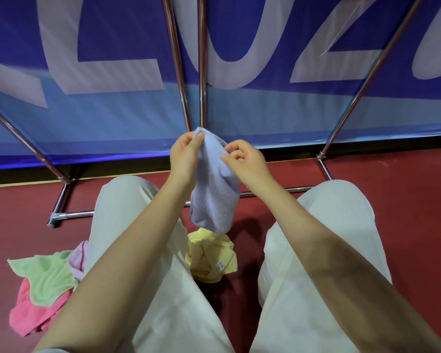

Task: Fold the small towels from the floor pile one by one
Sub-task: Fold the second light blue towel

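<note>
Between the hands hangs a blue towel (pixel 214 189), left hand (pixel 185 155) and right hand (pixel 245 160) each pinching its top edge; best slide both outward to the corners before folding.

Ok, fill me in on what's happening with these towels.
A person sits on the red floor and holds a light blue towel up in the air with both hands. The left hand pinches its top corner, and the right hand pinches the edge beside it, so the towel hangs loose and unfolded. A crumpled yellow towel lies between the legs. Green and pink towels lie in a heap by the left leg.
</note>
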### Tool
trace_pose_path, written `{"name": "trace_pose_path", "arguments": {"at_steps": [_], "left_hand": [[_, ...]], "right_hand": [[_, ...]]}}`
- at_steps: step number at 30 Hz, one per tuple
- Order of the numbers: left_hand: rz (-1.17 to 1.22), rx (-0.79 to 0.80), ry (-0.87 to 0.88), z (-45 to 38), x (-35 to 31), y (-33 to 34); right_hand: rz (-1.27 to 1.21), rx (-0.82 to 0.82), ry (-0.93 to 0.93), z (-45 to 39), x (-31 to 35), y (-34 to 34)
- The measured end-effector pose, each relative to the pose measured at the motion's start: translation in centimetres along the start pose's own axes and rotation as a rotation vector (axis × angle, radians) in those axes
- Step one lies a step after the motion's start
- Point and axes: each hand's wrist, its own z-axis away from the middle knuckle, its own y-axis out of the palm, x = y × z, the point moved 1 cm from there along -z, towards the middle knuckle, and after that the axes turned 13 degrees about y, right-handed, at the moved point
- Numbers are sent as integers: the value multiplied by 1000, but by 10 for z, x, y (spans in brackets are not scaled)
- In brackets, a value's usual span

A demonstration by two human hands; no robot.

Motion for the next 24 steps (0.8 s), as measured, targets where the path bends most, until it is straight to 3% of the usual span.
{"name": "trace_pose_path", "arguments": {"at_steps": [7, 11, 17, 24], "left_hand": [[-263, 14, 113, -7, 4, -15], [-372, 74, 216, 0, 3, -14], [-315, 87, 204, 4, 7, -16], [-250, 260, 285, 19, 5, -9]], "right_hand": [[290, -36, -151, 1, -13, -12], [234, -181, -210, -2, -3, -31], [580, 12, -111, -5, -16, -28], [694, -69, 32, -14, -25, -28]]}}
